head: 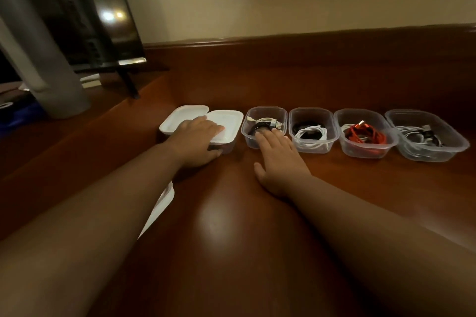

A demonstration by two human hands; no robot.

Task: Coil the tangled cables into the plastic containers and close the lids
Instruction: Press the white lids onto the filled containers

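The left hand (198,136) lies flat, fingers straight, on a white lid (226,125) that covers one box, thumb at the box's near side. The right hand (279,159) is also open; its fingertips reach into the next box (265,126) and touch the cables (260,123). Three more open boxes with coiled cables stand in a row to the right. The wooden table (244,239) is free in front; a wall is behind.
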